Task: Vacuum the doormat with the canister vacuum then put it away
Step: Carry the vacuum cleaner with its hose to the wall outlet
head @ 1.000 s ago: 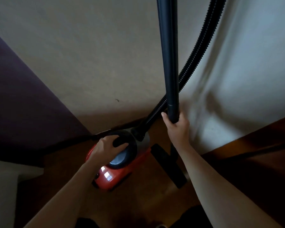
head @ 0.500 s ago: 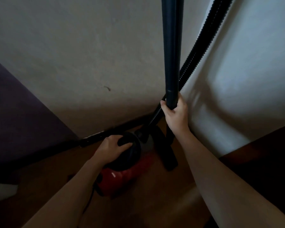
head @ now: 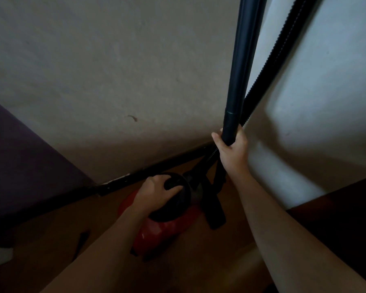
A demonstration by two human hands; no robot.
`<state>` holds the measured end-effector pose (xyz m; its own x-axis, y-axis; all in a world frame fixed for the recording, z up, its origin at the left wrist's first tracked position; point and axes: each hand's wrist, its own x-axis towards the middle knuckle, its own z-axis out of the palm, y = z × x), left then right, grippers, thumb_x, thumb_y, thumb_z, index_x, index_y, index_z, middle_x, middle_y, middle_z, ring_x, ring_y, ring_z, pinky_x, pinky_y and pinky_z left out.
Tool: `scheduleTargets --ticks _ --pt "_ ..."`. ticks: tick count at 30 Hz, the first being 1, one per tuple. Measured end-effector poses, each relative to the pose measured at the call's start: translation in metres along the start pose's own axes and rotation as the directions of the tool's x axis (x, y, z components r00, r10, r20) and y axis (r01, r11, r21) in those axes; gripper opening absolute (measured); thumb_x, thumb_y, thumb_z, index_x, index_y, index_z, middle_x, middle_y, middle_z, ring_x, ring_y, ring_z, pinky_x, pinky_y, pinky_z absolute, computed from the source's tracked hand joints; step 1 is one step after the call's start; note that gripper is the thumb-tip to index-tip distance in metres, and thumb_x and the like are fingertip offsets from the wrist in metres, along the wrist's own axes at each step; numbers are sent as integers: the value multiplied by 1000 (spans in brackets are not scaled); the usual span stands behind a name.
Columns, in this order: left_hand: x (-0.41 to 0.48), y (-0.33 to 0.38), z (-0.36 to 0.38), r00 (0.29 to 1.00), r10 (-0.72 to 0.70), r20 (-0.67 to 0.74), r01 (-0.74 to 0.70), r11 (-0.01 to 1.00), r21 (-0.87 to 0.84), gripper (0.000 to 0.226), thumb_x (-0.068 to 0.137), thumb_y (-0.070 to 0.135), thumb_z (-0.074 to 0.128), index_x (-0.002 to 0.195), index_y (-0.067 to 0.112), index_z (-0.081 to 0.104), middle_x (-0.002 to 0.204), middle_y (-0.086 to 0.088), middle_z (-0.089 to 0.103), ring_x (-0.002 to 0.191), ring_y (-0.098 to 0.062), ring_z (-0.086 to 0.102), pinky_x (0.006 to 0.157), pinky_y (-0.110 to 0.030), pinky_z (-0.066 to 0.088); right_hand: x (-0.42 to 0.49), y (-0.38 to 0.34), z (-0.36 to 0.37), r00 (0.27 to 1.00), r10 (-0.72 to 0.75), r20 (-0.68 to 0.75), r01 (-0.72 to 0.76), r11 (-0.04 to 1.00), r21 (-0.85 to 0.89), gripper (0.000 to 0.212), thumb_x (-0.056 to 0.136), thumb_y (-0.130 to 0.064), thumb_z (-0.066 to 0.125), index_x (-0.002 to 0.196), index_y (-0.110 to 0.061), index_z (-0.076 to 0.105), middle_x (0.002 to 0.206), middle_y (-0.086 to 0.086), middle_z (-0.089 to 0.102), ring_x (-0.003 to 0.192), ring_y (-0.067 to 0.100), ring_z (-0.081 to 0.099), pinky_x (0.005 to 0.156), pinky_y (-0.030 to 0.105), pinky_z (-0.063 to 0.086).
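Observation:
A red canister vacuum (head: pixel 156 231) with a black top sits on the wooden floor in a dim wall corner. My left hand (head: pixel 156 192) grips the black handle on its top. My right hand (head: pixel 230 149) grips the upright black wand (head: pixel 241 70) near its lower joint. The ribbed black hose (head: pixel 281 47) runs up beside the wand and out of view at the top. The black floor nozzle (head: pixel 215 210) rests on the floor to the right of the canister. No doormat is in view.
Two pale walls (head: pixel 114 70) meet in the corner behind the wand, with a dark baseboard (head: pixel 140 178) along the floor. A dark purple surface (head: pixel 19 166) stands at the left. A dark wooden panel (head: pixel 336 218) lies at the right.
The canister, the nozzle and the wand have moved closer into the wall corner. The nozzle now lies tight beside the canister. Both hands keep their grips.

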<state>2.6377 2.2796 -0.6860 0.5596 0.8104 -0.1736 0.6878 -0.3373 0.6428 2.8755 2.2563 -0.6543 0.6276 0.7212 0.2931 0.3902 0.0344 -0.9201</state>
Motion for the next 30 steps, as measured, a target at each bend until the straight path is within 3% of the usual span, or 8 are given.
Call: scheduleTargets --ticks 3,7,10,12,17,20,26,30 --pt "-4 -6 4 997 48 -63 -45 998 48 34 90 50 61 104 20 67 89 5 69 79 -11 68 62 -30 57 -4 6 4 998 60 9 -60 998 6 20 89 -20 77 97 -17 60 78 -15 60 76 -1 60 74 19 47" --pt "-13 -22 16 983 29 -182 -14 997 81 61 80 74 44 120 31 62 99 6 73 84 -12 70 66 -35 59 -4 11 9 997 77 -16 -77 997 -3 21 91 -24 75 101 -10 63 80 -10 59 74 -2 59 68 11 44" --pt "-9 -24 18 986 47 -161 -40 998 47 51 86 61 58 124 27 62 106 4 73 90 -14 70 72 -37 59 -4 13 12 996 87 -15 -87 996 -2 23 92 -24 74 105 -7 64 81 -10 59 76 2 60 67 9 43" --pt "-5 -25 17 986 92 -139 -88 996 35 40 90 50 62 122 26 63 106 5 72 92 -13 69 73 -37 59 -1 15 13 996 93 -4 -93 995 18 20 91 -24 74 101 -12 62 81 -11 58 78 9 60 70 16 46" --pt "-4 -31 16 982 128 -142 -127 992 19 42 90 56 57 121 29 63 106 7 72 91 -10 69 71 -35 59 7 17 12 996 91 26 -92 994 55 17 87 -29 75 91 -30 58 81 -3 62 81 25 66 75 36 53" --pt "0 -31 18 971 166 -175 -167 986 11 36 91 47 62 120 26 65 106 7 72 90 -9 69 72 -33 59 4 17 13 997 66 47 -68 997 42 20 87 -29 74 86 -36 55 81 -3 62 81 25 66 76 38 54" --pt "5 -28 12 949 241 -202 -240 970 32 32 92 43 64 116 23 68 99 5 73 83 -9 70 67 -27 58 -1 23 16 998 60 28 -61 997 41 16 89 -26 73 87 -30 57 81 1 63 80 24 66 73 33 54" --pt "0 -30 14 929 255 -268 -250 967 52 38 90 48 59 113 21 71 96 4 74 79 -9 69 64 -28 58 -5 24 20 996 87 -4 -87 996 19 14 92 -20 73 91 -17 59 77 -3 58 70 6 60 63 13 46"
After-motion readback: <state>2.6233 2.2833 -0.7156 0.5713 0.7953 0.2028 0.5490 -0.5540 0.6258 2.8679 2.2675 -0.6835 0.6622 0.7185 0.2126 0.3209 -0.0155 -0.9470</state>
